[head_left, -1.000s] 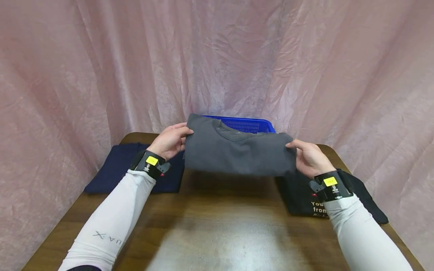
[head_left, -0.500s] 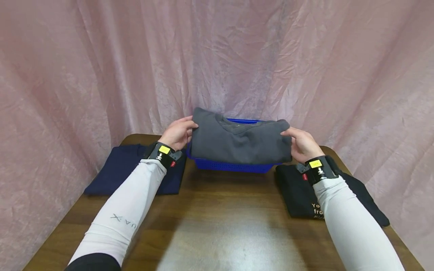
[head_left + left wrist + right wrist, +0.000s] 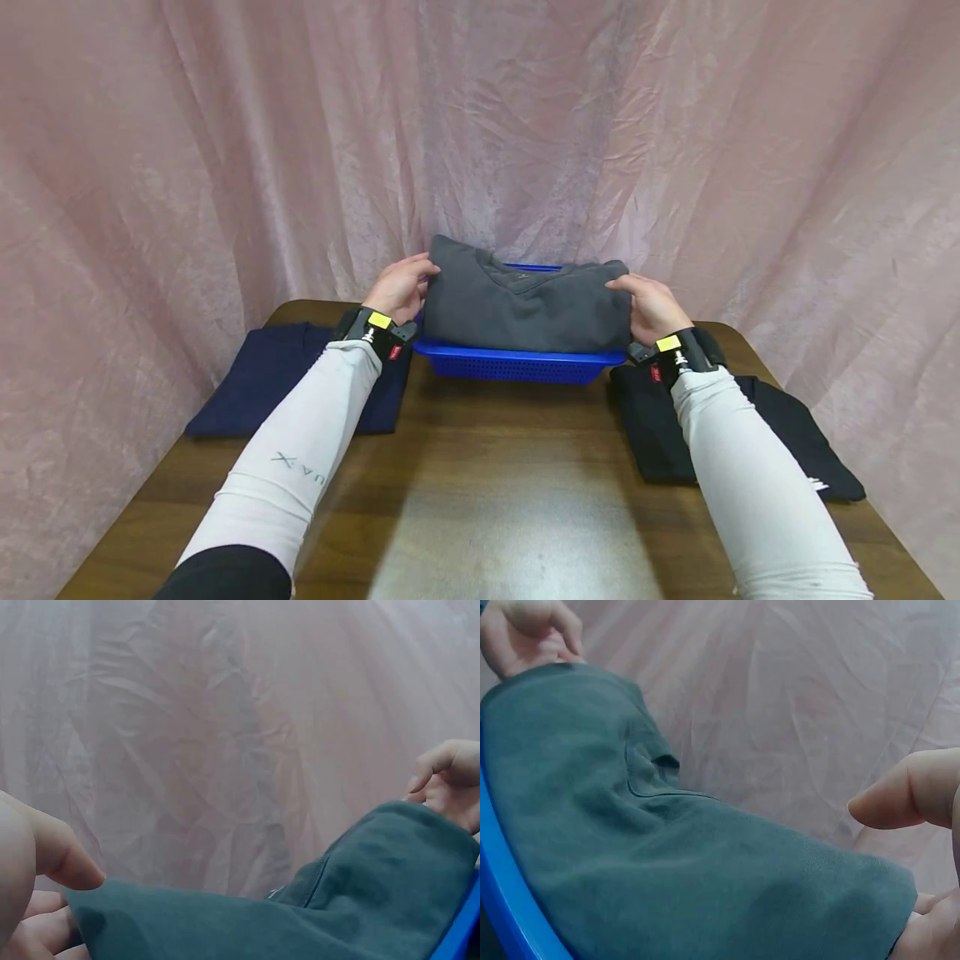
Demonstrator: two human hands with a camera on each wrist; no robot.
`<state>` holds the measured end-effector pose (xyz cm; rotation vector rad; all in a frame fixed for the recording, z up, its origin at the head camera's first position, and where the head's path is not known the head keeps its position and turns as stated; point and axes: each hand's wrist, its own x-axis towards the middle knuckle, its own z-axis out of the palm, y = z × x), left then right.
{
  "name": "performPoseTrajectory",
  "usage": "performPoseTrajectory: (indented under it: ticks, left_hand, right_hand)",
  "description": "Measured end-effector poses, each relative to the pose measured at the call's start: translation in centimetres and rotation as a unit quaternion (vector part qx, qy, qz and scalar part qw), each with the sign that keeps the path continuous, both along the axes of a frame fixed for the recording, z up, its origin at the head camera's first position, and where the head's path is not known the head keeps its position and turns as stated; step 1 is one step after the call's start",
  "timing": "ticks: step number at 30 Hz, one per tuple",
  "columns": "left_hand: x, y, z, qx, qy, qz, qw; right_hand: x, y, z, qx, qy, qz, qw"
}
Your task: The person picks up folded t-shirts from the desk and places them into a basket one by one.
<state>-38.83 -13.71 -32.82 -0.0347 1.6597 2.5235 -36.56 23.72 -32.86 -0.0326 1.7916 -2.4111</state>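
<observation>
A grey folded shirt (image 3: 525, 308) with a round neckline lies in the blue plastic basket (image 3: 517, 367), leaning up against its back. My left hand (image 3: 400, 287) pinches the shirt's left end; in the left wrist view its thumb (image 3: 79, 866) presses the upper corner, with the other fingers behind the cloth. At the opposite end is my right hand (image 3: 654, 307). In the right wrist view its thumb (image 3: 892, 799) stands lifted off the shirt, while the other fingers stay at the cloth's edge, partly hidden.
A folded navy garment (image 3: 262, 375) lies on the wooden table (image 3: 510, 467) left of the basket. To the right, a folded black garment (image 3: 652, 433) sits partly under the right forearm. Pink curtains (image 3: 510, 125) hang close behind the basket.
Both hands have moved away from me and inward, carrying the grey shirt from above the table down into the basket. The right thumb now stands off the cloth.
</observation>
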Motion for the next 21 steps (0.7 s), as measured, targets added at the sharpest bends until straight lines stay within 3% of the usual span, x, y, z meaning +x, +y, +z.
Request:
performPoseTrajectory:
  ticks: [5,11,17,21]
  left_hand:
    - [-0.4,0.3,-0.7,-0.019,-0.023,-0.012,0.9995]
    - [-0.3,0.1,-1.2,-0.025,-0.03,-0.022,0.999]
    - [-0.1,-0.6,-0.8,-0.04,0.004,0.009,0.9992]
    - [0.5,-0.8,-0.8,-0.077,0.035,0.007,0.9964]
  right_hand:
    - [-0.5,-0.6,-0.4,0.05,0.006,-0.027,0.9984]
    - [-0.1,-1.0,-0.3,0.116,-0.013,-0.002,0.9932]
    - [0.9,-0.8,0.1,0.211,0.02,-0.038,0.9766]
    - [1.6,-0.4,-0.1,0.23,0.038,-0.043,0.9714]
